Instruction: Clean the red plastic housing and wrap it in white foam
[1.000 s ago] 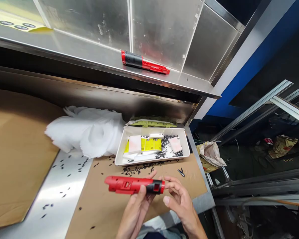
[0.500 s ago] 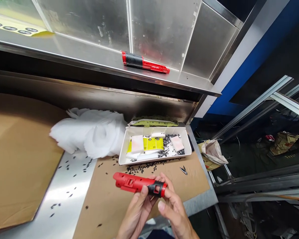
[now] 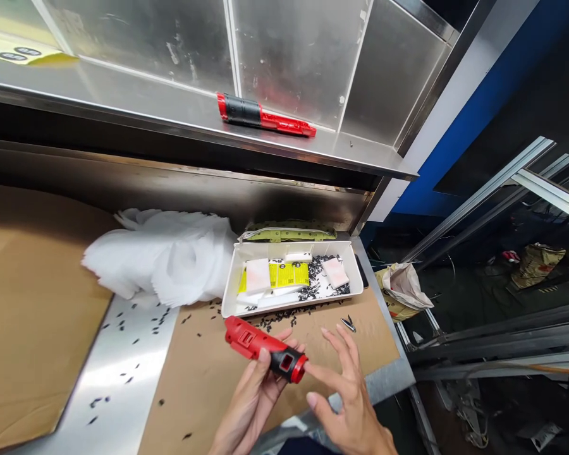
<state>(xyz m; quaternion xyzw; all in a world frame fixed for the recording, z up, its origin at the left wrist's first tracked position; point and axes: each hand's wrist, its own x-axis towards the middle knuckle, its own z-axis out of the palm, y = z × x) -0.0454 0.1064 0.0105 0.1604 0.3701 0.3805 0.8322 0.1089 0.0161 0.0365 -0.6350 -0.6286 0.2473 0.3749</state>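
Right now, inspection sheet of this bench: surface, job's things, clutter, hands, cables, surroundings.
Surface: steel bench partly covered by brown cardboard.
Job's things: red and black tool body, held tilted above the cardboard; a second red and black tool lies on the upper steel shelf.
Clutter: white tray with yellow labels, white pads and small black bits; black bits scattered on bench; white foam sheets; small metal clip.
Hands: left hand grips the tool body; right hand open, fingers spread, beside its black end.
Cables: nothing seen.
Surroundings: blue wall, aluminium rails, crumpled paper bag at right.
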